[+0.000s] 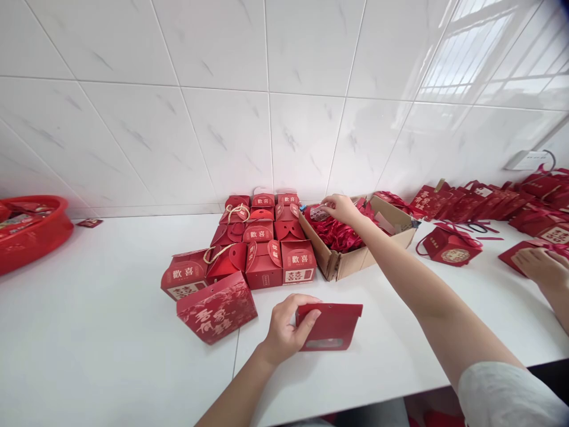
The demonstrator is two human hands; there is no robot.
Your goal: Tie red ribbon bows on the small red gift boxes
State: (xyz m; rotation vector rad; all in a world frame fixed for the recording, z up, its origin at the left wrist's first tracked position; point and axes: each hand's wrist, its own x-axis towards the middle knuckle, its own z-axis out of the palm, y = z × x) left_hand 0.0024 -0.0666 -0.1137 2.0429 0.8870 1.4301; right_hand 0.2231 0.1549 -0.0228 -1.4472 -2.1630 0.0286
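My left hand (288, 329) is closed on the upper left edge of a red paper gift box (333, 332), thumb on the near face. An oval clear window shows low on that face, and the box is upright near the table's front. My right hand (340, 209) reaches into an open cardboard box (368, 258) filled with red ribbons (333, 234). Its fingers pinch a small pale printed piece (318, 213), too small to name surely. Left of my left hand, a red gift box with gold lettering (217, 311) leans on the stacked boxes.
Several red candy boxes (262, 264) stand in rows by the carton. A red basin (35, 249) is at far left. A ribboned red box (453, 246) lies right, near a co-worker's hand (542, 267) on another box. More red boxes (475, 201) line the tiled wall.
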